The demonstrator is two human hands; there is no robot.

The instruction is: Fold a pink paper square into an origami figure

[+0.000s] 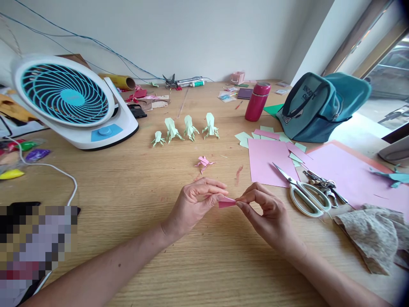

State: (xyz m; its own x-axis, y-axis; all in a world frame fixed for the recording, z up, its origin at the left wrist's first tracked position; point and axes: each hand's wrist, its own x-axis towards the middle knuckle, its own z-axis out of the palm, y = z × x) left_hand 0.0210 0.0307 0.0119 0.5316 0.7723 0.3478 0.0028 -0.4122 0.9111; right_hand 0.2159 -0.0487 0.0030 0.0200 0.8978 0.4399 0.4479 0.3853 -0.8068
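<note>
A small folded piece of pink paper [226, 202] is held between my two hands, just above the wooden table. My left hand [197, 198] is closed on its left end, thumb in front and fingers behind, covering part of it. With thumb and index finger, my right hand [263, 209] pinches the pointed right tip. Just beyond my hands sits a small pink origami frog [203, 162]. Farther back stands a row of several pale green origami figures with thin legs [191, 127].
Scissors [306, 197] and a bunch of keys [324, 183] lie right, beside pink paper sheets [268, 160]. A crumpled cloth [372, 234] is near the right edge. Behind stand a red flask [256, 102] and a teal bag [319, 106]. A white fan [105, 121] occupies the left.
</note>
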